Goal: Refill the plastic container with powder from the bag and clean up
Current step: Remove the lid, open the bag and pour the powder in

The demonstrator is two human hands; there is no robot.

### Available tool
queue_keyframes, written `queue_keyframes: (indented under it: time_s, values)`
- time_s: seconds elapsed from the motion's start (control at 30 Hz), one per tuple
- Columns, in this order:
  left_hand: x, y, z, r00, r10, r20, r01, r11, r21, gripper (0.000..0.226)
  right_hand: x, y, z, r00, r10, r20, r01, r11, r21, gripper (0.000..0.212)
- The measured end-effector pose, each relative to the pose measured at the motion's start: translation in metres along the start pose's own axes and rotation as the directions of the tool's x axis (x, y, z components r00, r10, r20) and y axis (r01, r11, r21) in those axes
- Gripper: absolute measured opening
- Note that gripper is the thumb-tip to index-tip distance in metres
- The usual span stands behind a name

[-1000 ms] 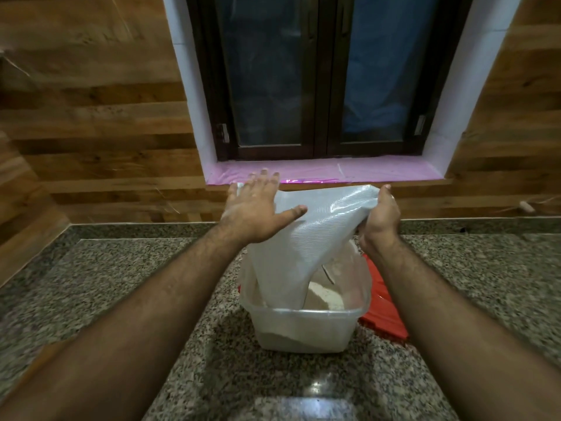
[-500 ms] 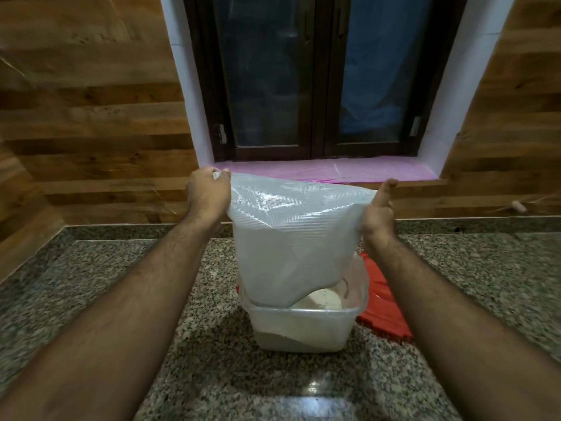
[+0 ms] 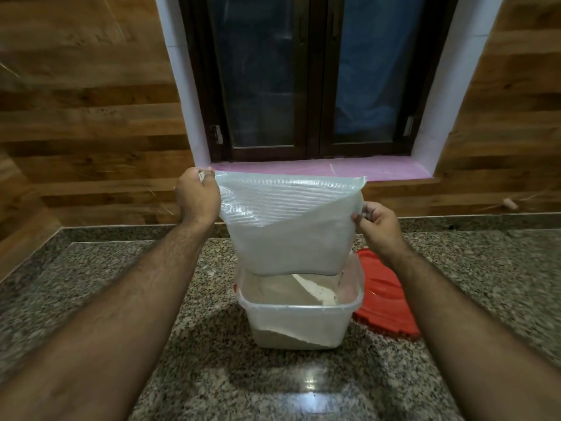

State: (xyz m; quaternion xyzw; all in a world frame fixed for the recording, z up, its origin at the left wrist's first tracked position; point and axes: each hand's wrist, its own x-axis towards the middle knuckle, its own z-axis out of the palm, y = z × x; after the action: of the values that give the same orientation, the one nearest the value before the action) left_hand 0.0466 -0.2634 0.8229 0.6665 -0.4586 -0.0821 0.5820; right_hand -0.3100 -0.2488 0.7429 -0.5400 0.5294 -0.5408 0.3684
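Note:
A translucent white plastic bag (image 3: 288, 226) hangs upside down over a clear plastic container (image 3: 299, 322) on the granite counter. My left hand (image 3: 197, 199) grips the bag's upper left corner. My right hand (image 3: 375, 224) pinches the bag's right edge, lower down. The bag's open mouth reaches just inside the container's rim. Pale powder (image 3: 291, 291) lies piled inside the container, higher toward the left and back. The bag looks limp and mostly flat.
A red lid (image 3: 385, 299) lies flat on the counter right of the container, touching it. The granite counter (image 3: 121, 299) runs to a wooden wall. A dark window with a pink sill (image 3: 379, 170) is behind the bag.
My left hand went from lying open on the bag to gripping its upper left corner. My right hand slid down the right edge. The bag has been lifted and hangs straighter.

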Motion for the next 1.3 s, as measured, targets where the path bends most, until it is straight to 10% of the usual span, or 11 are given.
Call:
queue_keyframes:
  time_s: [0.63, 0.83, 1.0, 1.13, 1.3]
  values:
    - [0.003, -0.027, -0.006, 0.955, -0.287, 0.079, 0.298, 0.916, -0.269, 0.013, -0.018, -0.013, 0.021, 0.994, 0.08, -0.077, -0.066, 0.983, 0.174, 0.026]
    - [0.014, -0.049, -0.034, 0.97, -0.048, 0.239, -0.015, 0.966, 0.257, 0.064, 0.002, -0.07, 0.038, 0.998, 0.043, -0.046, -0.028, 0.957, 0.287, 0.014]
    - [0.011, -0.038, -0.05, 0.832, 0.231, 0.504, -0.374, 0.905, 0.203, 0.09, 0.001, -0.122, 0.059, 0.995, -0.054, 0.082, 0.024, 0.942, 0.335, 0.017]
    - [0.007, -0.006, -0.043, 0.59, 0.215, 0.778, -0.137, 0.976, -0.166, 0.1, 0.003, -0.145, 0.079, 0.977, -0.113, 0.18, 0.057, 0.955, 0.291, 0.022]
    - [0.019, 0.006, -0.029, 0.537, 0.169, 0.827, 0.048, 0.972, -0.23, 0.079, 0.017, -0.17, 0.099, 0.947, -0.215, 0.238, 0.188, 0.973, 0.13, 0.023]
